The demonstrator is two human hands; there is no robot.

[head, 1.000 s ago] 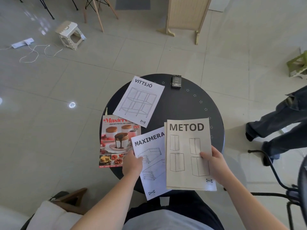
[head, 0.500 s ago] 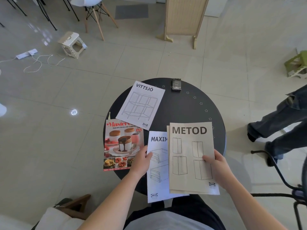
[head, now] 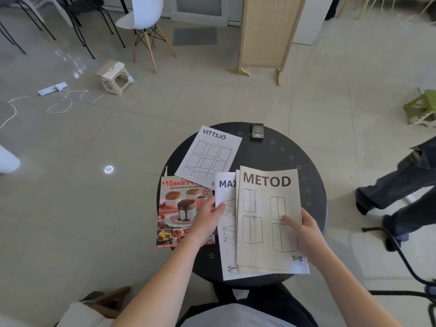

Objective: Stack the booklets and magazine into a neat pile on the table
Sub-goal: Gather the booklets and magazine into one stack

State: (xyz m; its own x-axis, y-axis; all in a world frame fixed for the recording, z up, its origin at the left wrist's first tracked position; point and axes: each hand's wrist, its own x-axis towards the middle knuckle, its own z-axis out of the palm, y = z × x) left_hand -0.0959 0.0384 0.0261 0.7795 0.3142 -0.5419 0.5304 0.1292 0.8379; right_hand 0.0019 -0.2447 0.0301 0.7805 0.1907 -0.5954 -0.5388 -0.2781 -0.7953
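Note:
On the round dark table (head: 280, 159) lie several printed items. The cream METOD booklet (head: 266, 208) is at the front right, and my right hand (head: 304, 230) grips its right edge with the thumb on the cover. Under its left side sits the white MAXIMERA booklet (head: 226, 232), mostly covered. My left hand (head: 206, 220) pinches that booklet's left edge. The colourful cookbook magazine (head: 179, 208) lies at the left and hangs over the table's rim. The white VITTSJÖ booklet (head: 210, 154) rests at the back, overlapping the magazine's top.
A small black box (head: 257, 131) sits at the table's far edge. Another person's legs (head: 401, 185) stand on the floor to the right, near a black chair frame (head: 401, 256). Stools, chairs and a power strip with a cable are on the floor further off.
The MAXIMERA booklet has straightened and slid right, further under the METOD booklet, with my left hand moving along its edge. My view has tilted up slightly.

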